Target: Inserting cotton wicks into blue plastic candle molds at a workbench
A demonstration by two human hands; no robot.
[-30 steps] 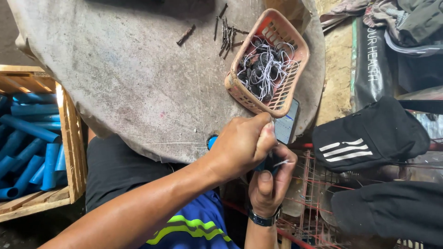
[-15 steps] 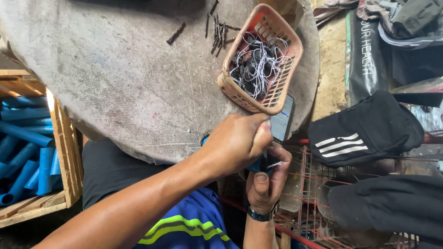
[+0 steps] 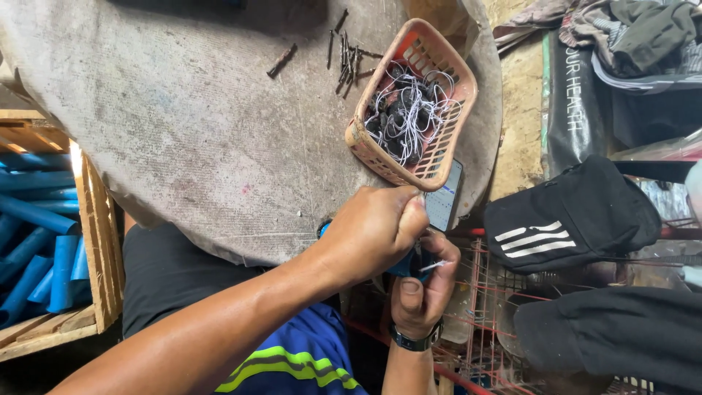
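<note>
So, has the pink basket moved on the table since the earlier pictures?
No. The basket sits in the same place between the loose nails and the phone; only the camera view shifted.

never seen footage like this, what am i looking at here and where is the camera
There is no machine here: a person works with two bare hands, and the one camera sits on that person's head, looking down. That is why the arms come in from the bottom of the picture.

The left hand is closed in a fist over a small blue object, most of it hidden. The right hand, with a dark wristband, grips the same object from below; a thin white bit pokes out by its fingers.

Ahead lies a round work surface covered in grey cloth. On it sit a pink plastic basket of small dark parts tangled with white wires, a scatter of dark nails, and a phone by the basket. At left a wooden crate holds blue tubes.
</note>
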